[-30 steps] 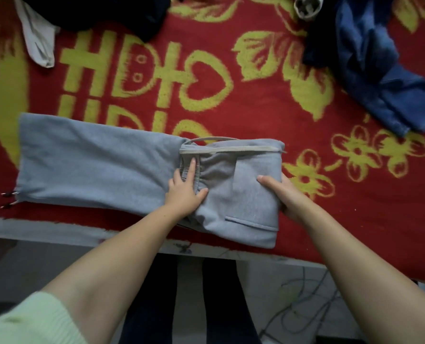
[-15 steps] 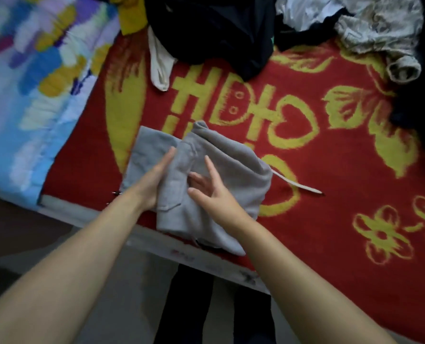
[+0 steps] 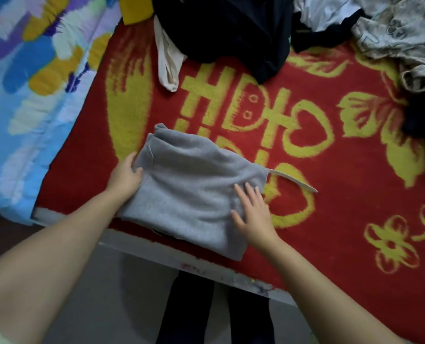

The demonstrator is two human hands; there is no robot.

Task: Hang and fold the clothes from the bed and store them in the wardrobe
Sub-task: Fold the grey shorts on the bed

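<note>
Lying folded into a thick grey fleece bundle (image 3: 194, 184) near the edge of the red-and-yellow patterned blanket (image 3: 330, 194), the garment sits under both hands. The left hand (image 3: 125, 176) curls its fingers around the bundle's left edge, gripping it. The right hand (image 3: 253, 214) presses flat, fingers spread straight. A pale drawstring (image 3: 293, 180) trails beyond the right fingertips.

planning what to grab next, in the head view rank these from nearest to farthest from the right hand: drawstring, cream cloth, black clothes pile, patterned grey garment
From the right hand:
1. drawstring, just right of its fingertips
2. cream cloth, up and to the left
3. black clothes pile, top centre; close to the cream cloth, hard to separate
4. patterned grey garment, top right corner
</note>
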